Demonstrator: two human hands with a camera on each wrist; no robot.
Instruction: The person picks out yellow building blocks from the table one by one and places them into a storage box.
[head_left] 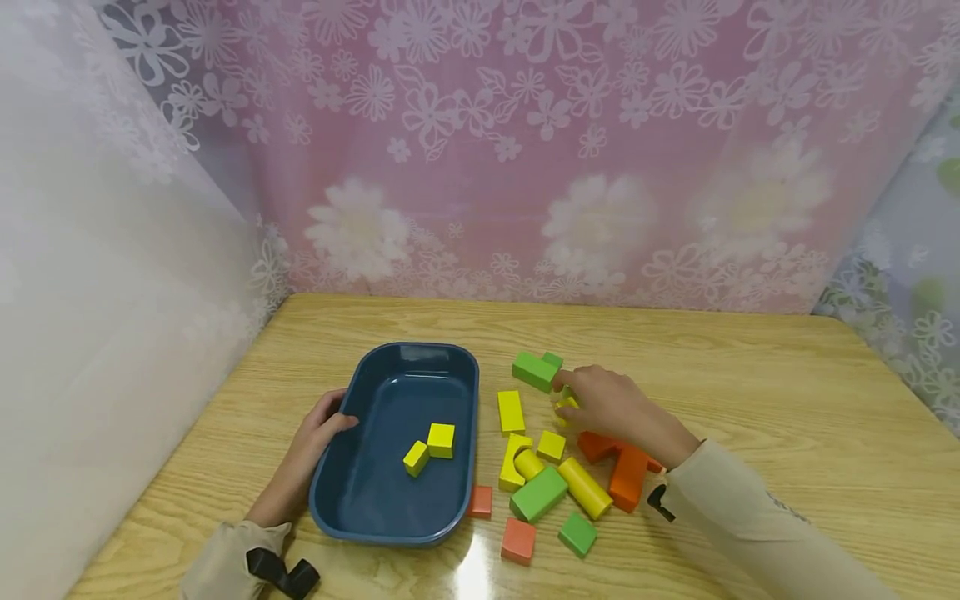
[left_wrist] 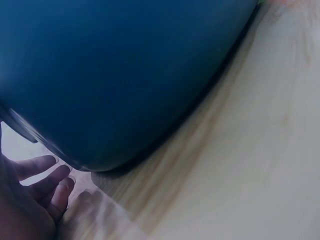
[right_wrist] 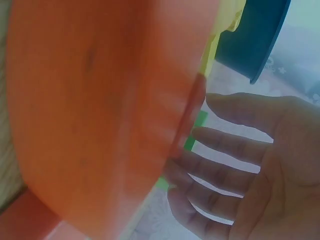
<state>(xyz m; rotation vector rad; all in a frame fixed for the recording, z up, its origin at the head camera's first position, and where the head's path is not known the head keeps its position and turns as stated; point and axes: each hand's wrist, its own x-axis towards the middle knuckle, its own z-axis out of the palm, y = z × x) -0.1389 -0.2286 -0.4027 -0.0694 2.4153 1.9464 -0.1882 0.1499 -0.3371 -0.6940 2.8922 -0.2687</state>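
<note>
My left hand [head_left: 318, 437] holds the left side of a dark blue tray [head_left: 324, 492], thumb over the rim and fingers outside. In the left wrist view, the fingers [left_wrist: 47, 187] lie beside the tray's outer wall. Two yellow blocks [head_left: 441, 441] sit inside the tray. Over the blocks on the right, my right hand [head_left: 611, 408] reaches down beside a yellow block [head_left: 567, 405] partly hidden by it. The right wrist view shows the fingers apart and slightly bent; a close orange block [right_wrist: 100, 110] covers part of the scene there.
Between tray and right hand lie green blocks [head_left: 538, 494], a yellow cylinder [head_left: 585, 488], a yellow arch [head_left: 512, 467] and a yellow rectangular block [head_left: 511, 412]. Orange blocks [head_left: 628, 479] lie under the right forearm. A red block [head_left: 518, 540] is near the front. A floral curtain [head_left: 487, 167] hangs behind the table.
</note>
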